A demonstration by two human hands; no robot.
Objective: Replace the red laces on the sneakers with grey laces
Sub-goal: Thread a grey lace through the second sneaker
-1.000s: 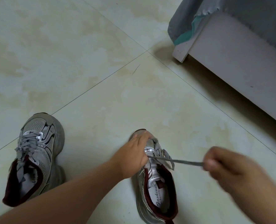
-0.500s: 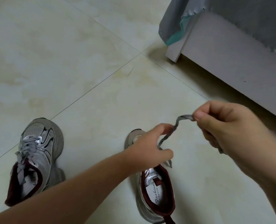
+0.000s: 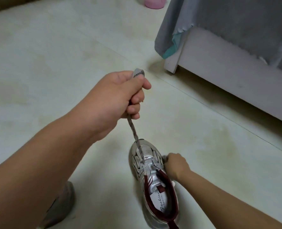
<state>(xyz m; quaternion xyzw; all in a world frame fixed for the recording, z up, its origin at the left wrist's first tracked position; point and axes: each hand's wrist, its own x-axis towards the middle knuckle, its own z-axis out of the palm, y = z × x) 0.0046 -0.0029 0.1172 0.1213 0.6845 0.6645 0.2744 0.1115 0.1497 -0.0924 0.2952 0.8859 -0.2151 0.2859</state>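
Partly hidden under the left forearm, one sneaker [image 3: 61,207] sits low on the tiled floor [image 3: 54,63]; the raised left hand [image 3: 120,95] fists a taut grey lace [image 3: 133,131] running down to the second sneaker [image 3: 151,164], whose side the right hand [image 3: 175,164] grips, fingers curled.

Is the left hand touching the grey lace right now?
Touching. The head view shows the left hand fisted round the grey lace: one end sticks out above the fist and the rest runs taut from under it down to the sneaker.
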